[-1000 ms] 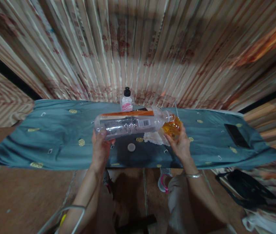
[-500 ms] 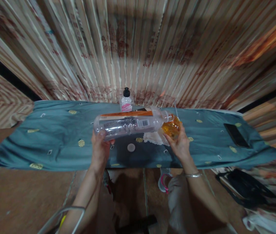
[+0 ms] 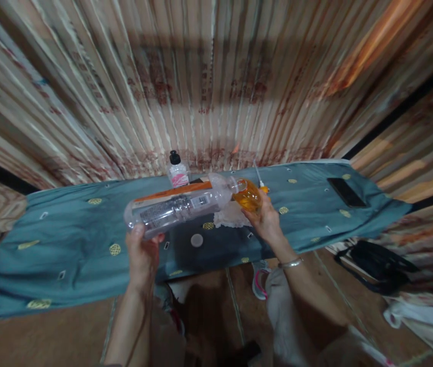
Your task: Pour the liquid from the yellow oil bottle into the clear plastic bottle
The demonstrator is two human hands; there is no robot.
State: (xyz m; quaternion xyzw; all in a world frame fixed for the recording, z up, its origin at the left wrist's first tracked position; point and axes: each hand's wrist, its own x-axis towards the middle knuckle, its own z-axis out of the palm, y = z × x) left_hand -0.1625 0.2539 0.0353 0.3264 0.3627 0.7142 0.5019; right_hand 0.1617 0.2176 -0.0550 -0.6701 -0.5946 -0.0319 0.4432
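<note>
My left hand (image 3: 142, 252) grips the base end of a large clear plastic bottle (image 3: 178, 206) with an orange-edged label, held nearly level above the table. Its open neck meets the mouth of a small round amber glass vessel (image 3: 249, 194), which my right hand (image 3: 266, 221) holds from below. Under them a crumpled white cloth (image 3: 229, 218) and a small round white cap (image 3: 196, 240) lie on the teal patterned tablecloth (image 3: 67, 239).
A small bottle with a black cap and pink label (image 3: 177, 173) stands at the table's back edge. A black phone (image 3: 345, 191) lies at the right end. A thin white stick (image 3: 258, 176) sits behind the vessel. A black bag (image 3: 377, 265) lies on the floor.
The view has tilted and shifted left. The big bottle's base end has dropped lower than its neck, which stays at the amber vessel. Both hands keep their holds.
</note>
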